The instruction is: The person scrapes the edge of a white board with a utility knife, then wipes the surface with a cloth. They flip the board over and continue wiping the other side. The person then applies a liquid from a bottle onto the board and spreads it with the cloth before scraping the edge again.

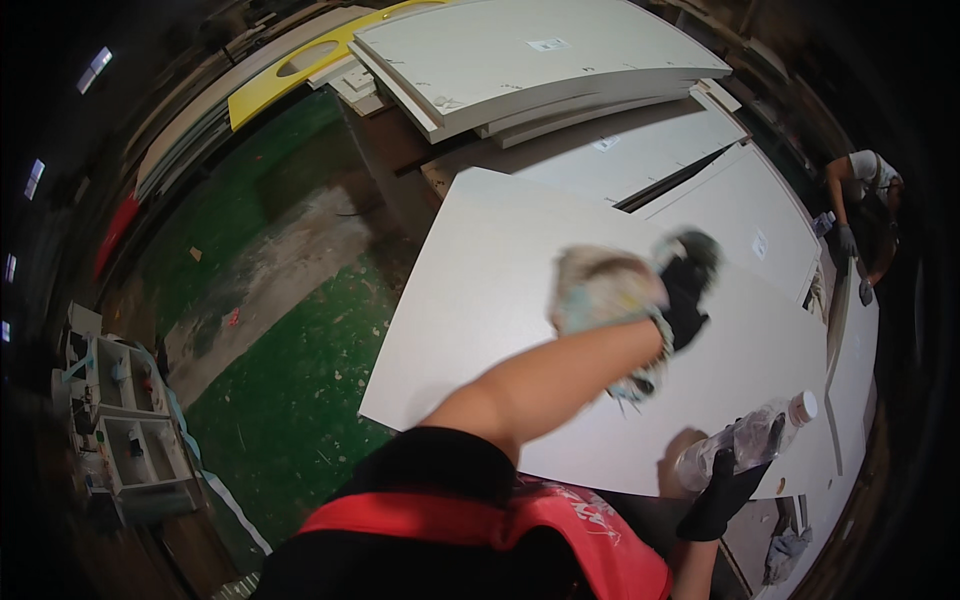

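A large white panel (480, 300) lies flat before me, its near edge close to my red apron. My left hand (684, 300), in a black glove, reaches across it and is shut on a stained, multicoloured cloth (607, 289). Motion blurs both the cloth and the glove. At the panel's near right edge, my right hand (727, 480), also gloved in black, grips a clear plastic bottle (701, 459) with a pale cap. The bottle lies tilted, its cap end pointing up and to the right.
Stacked white panels (540, 67) stand beyond the work panel, with a yellow board (262, 94) to their left. Green floor (300, 390) lies at left, near a partitioned white box (135, 442). A co-worker (870, 180) bends over panels at right. A grey rag (786, 555) lies lower right.
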